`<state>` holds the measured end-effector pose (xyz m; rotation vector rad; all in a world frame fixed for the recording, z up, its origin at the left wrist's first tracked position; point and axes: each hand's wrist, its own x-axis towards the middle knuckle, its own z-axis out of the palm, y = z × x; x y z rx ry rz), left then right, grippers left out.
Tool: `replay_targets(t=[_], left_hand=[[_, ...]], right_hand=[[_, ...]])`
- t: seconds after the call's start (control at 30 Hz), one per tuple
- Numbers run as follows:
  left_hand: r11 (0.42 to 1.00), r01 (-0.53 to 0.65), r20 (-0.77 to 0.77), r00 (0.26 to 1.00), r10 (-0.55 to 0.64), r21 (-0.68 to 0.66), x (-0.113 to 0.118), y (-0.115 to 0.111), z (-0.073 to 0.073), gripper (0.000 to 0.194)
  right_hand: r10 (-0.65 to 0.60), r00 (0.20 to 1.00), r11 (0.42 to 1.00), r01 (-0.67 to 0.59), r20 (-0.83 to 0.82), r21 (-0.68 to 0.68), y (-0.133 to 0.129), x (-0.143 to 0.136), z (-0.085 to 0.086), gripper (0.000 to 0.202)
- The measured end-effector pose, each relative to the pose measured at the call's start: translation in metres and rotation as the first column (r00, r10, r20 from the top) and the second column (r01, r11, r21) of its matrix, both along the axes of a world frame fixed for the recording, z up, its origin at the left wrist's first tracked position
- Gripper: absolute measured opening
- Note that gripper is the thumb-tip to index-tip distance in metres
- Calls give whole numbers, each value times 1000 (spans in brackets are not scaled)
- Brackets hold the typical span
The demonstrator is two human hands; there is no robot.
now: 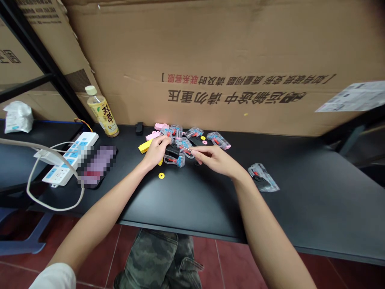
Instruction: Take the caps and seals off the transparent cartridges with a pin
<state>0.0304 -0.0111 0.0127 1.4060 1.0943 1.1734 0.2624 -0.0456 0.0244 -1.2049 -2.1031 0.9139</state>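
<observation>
My left hand (157, 151) is closed on a small black plastic part (172, 151), gripped between thumb and fingers. In a pinch, my right hand (213, 159) holds a thin metal rod (187, 149), whose tip points left toward the black part. I cannot make out whether the two touch. Around both hands lie several clear plastic pieces with blue and red bits, one clear piece (179, 160) just below the black part. Yellow pieces (144, 147) and pink pieces (152, 135) sit beside and behind my left hand. A yellow ring (161, 176) lies nearer me on the desk.
A clear piece in a bag (263, 178) lies to the right on the black desk (192, 208). Leftward are a phone (98, 166), a power strip (72, 158) with looping cables and a drink bottle (102, 112). Cardboard (228, 48) stands along the back edge.
</observation>
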Motion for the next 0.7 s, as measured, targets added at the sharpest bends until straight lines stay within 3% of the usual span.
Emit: replay_targets(t=[0.2,0.7], left_hand=[[997,-14,-11,1000,13,-75,0,-1,-1,32],[989,-24,-30,999,20,-144,1,-1,-3,33]], right_hand=[[38,999,999,-38,24,0,-2,-2,1,58],[77,995,975,-89,70,201,1,1,1,45]])
